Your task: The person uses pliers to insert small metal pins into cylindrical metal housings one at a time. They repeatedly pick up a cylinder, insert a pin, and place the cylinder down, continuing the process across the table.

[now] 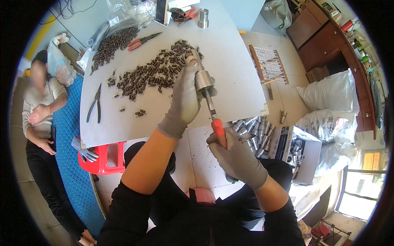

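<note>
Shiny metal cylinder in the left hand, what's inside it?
The red-handled tool in the right hand seems to reach into the lower end of the cylinder; its metal wall hides the rest.

Mat: is lying beside a person
Stool: is standing near the mat
Sacks: are sitting beside a desk
Window: is letting in light
</note>
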### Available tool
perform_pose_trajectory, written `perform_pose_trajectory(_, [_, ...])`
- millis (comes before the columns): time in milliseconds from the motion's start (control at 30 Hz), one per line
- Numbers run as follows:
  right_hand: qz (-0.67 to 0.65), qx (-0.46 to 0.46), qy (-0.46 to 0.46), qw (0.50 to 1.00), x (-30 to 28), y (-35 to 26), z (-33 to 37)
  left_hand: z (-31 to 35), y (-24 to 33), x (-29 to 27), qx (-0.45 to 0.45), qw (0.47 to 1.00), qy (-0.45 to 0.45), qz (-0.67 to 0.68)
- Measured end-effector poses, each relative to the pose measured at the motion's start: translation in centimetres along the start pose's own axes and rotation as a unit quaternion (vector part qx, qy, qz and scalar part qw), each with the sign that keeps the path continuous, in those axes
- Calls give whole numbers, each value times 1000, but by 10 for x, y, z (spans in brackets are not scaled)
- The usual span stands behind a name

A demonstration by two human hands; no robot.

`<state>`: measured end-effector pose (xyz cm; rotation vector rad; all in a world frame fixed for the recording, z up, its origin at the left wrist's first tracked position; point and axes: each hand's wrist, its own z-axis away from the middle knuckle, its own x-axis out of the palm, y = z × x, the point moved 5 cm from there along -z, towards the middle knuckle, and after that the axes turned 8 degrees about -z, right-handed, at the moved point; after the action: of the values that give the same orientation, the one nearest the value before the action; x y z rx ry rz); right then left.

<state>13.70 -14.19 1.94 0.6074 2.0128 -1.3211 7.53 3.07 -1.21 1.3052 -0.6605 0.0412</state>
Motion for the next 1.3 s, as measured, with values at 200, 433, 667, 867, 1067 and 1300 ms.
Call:
perform_pose_trajectory(200, [-294,304,-13,906,-12,28,14,-5,0,-10,-42,990,-15,138])
perform_pose_trajectory(433, [-367,330,94,865,-15,53,16,-8,25,-20,6,981,-30,192])
perform_pose_trajectory(667, [-566,411,-7,715,13,63,12,-3,65,-62,77,989,-21,127])
perform_pose_trajectory(867, [-249,325,-188,893,28,65,-10,-2,70,-80,57,988,64,125])
perform_pose_trajectory(1067, [114,214,-170,955,18,69,-37,5,85,-81,95,971,40,214])
perform_pose_trajectory(1300, [-536,446,-152,701,71,49,-28,0,99,-97,145,953,-23,266])
